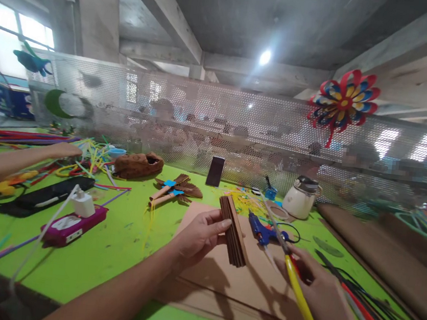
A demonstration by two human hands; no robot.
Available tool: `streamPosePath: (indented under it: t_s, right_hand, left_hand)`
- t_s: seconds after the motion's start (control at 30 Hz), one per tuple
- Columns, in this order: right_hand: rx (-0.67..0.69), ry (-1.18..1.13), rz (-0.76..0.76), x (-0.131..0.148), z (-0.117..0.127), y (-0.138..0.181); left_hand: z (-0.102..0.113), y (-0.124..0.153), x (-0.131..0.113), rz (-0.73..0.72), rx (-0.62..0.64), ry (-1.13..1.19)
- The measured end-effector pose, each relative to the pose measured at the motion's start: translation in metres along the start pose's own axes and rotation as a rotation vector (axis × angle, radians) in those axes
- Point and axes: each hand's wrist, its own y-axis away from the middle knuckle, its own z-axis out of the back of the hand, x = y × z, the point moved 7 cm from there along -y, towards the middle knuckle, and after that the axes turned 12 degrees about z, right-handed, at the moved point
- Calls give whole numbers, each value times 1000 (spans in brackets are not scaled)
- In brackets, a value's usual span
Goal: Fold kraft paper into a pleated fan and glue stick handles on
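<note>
My left hand is closed around a stack of dark brown cardboard strips, held up on edge above a brown cardboard sheet on the green table. My right hand is closed on scissors whose blades point up and left toward the stack; the handles are red and yellow. A long yellow strip runs back along my right hand and wrist. A blue glue gun lies just behind the scissors.
Another person's arm reaches over colourful strips at the left. A pink power bank with white charger, a black case, brown feather crafts, a phone, a white pot, brown rolled material, and a mesh screen are also present.
</note>
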Motion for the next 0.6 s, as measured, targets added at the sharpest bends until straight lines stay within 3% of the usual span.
streamPosePath:
  t_s: [0.17, 0.27, 0.4, 0.53, 0.6]
  right_hand:
    - [45, 89, -185, -44, 27, -2]
    - [42, 284, -202, -68, 54, 4]
    - [54, 520, -220, -99, 107, 11]
    - [-72, 637, -283, -134, 170, 10]
    - [-158, 655, -275, -148, 191, 6]
  left_hand:
    - [7, -8, 11, 115, -21, -26]
    - [15, -13, 15, 164, -79, -29]
    - [17, -15, 17, 218, -100, -72]
    - [15, -16, 20, 241, -92, -118]
    - [15, -16, 22, 239, -93, -135]
